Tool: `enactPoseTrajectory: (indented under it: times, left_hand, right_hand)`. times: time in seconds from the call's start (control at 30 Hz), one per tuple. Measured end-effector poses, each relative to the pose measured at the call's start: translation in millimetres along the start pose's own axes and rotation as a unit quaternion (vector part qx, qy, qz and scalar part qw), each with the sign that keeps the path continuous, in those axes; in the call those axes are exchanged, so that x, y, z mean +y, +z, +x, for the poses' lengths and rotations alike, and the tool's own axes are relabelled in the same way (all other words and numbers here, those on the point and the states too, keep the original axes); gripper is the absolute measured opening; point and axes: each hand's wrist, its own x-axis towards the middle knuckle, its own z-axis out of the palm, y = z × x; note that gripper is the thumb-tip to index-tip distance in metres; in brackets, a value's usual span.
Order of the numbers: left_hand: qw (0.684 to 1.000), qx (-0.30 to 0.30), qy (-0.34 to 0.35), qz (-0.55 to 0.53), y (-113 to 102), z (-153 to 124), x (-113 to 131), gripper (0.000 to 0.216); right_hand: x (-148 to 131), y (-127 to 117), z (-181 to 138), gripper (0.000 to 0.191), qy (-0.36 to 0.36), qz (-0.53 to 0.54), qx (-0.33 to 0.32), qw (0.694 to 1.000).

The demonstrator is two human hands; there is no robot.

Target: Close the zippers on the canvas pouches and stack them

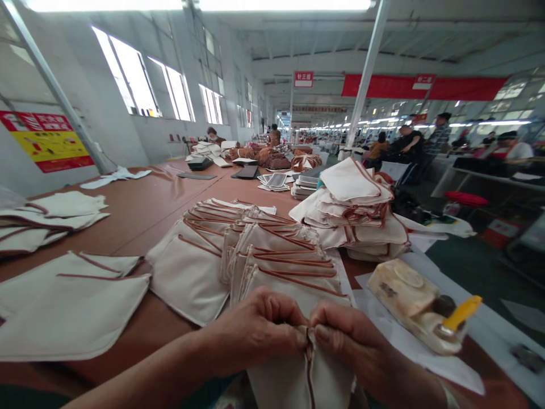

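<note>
The left hand (268, 326) and right hand (351, 335) are pinching a cream piece (276, 375) at its brown trim, before the table (140, 236). Just beyond, similar pieces (289, 284) are overlapping in rows. To the right, a tub (398, 287) is resting on paper (395, 325), holding a yellow handle (464, 312); its other contents are showing unclearly.

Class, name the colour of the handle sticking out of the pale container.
Yellow; the handle shows best in the head view.
</note>
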Motion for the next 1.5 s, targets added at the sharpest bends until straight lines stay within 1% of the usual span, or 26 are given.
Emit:
enactPoseTrajectory:
  times: [0.07, 0.13, 0.23, 0.33, 0.4, 0.47, 0.53, 0.6, 0.67, 0.77, 0.83, 0.9, 0.97, 1.03, 1.1, 1.17, 1.2, 1.27, 1.3, 1.33, 1.4, 1.5]
  left_hand:
    - [0.999, 0.018, -0.016, 0.033, 2, 2, -4, 0.019]
    - [0.997, 0.03, -0.026, 0.059, 3, 3, -6, 0.018]
    - [0.995, 0.043, -0.01, 0.09, 3, 3, -6, 0.016]
    - [0.993, 0.055, -0.001, 0.102, 3, 4, -8, 0.02]
    - [0.995, 0.067, -0.008, 0.075, 5, 6, -12, 0.025]
    - [0.997, 0.075, -0.024, 0.02, 6, 9, -16, 0.025]
    - [0.996, 0.074, -0.031, -0.026, 7, 13, -20, 0.021]
    - [0.997, 0.074, -0.018, -0.031, 5, 16, -20, 0.021]
    - [0.997, 0.082, -0.008, 0.001, 3, 17, -20, 0.023]
    - [0.992, 0.092, -0.025, 0.076, 0, 16, -18, 0.027]
    - [0.987, 0.094, -0.025, 0.127, 1, 14, -19, 0.027]
    - [0.979, 0.104, -0.013, 0.172, 4, 14, -19, 0.027]
    - [0.97, 0.128, -0.003, 0.209, 7, 13, -21, 0.025]
    - [0.965, 0.141, -0.002, 0.22, 9, 13, -22, 0.023]
    - [0.977, 0.108, -0.016, 0.184, 7, 11, -22, 0.021]
    - [0.993, 0.062, -0.033, 0.092, 4, 9, -23, 0.024]
    - [0.997, 0.049, -0.038, 0.038, 3, 8, -23, 0.027]
    - [0.996, 0.052, -0.042, -0.05, 2, 6, -24, 0.04]
    - [0.995, 0.054, -0.042, -0.077, 2, 5, -25, 0.047]
    - [0.994, 0.049, -0.043, -0.091, 3, 5, -26, 0.051]
    - [0.995, 0.023, -0.041, -0.093, 4, 5, -27, 0.053]
    - [0.997, -0.023, -0.031, -0.06, 2, 5, -27, 0.052]
  right_hand:
    - [3, 0, 5, 0.039, -0.002, 0.017, 0.013, 1.0]
    - [2, 1, 10, 0.04, -0.02, 0.024, 0.028, 0.999]
    - [-1, 1, 15, 0.036, -0.037, -0.017, 0.03, 0.999]
    - [0, 1, 17, 0.027, -0.011, -0.039, 0.033, 0.999]
    - [4, 1, 17, 0.023, 0.01, -0.035, 0.042, 0.998]
    - [9, 1, 16, 0.021, 0.02, -0.014, 0.044, 0.999]
    - [11, 2, 16, 0.022, 0.022, 0.006, 0.04, 0.999]
    - [11, 2, 16, 0.021, 0.009, -0.011, 0.047, 0.999]
    - [8, 3, 16, 0.019, -0.012, -0.067, 0.063, 0.996]
    - [6, 5, 16, 0.018, -0.043, -0.157, 0.097, 0.982]
    - [8, 7, 16, 0.017, -0.054, -0.197, 0.12, 0.971]
    - [12, 10, 16, 0.014, -0.061, -0.221, 0.142, 0.963]
    - [16, 13, 16, 0.011, -0.07, -0.234, 0.163, 0.956]
    - [17, 14, 16, 0.01, -0.081, -0.237, 0.177, 0.952]
    - [17, 13, 14, 0.013, -0.099, -0.23, 0.17, 0.953]
    - [16, 10, 10, 0.015, -0.137, -0.216, 0.138, 0.957]
    - [14, 9, 7, 0.016, -0.163, -0.215, 0.119, 0.955]
    - [12, 6, 3, 0.017, -0.218, -0.235, 0.092, 0.943]
    - [11, 5, 2, 0.017, -0.238, -0.254, 0.085, 0.934]
    - [11, 5, 0, 0.017, -0.251, -0.275, 0.082, 0.924]
    - [12, 4, -1, 0.018, -0.277, -0.313, 0.083, 0.905]
    - [19, 3, -3, 0.019, -0.319, -0.372, 0.079, 0.868]
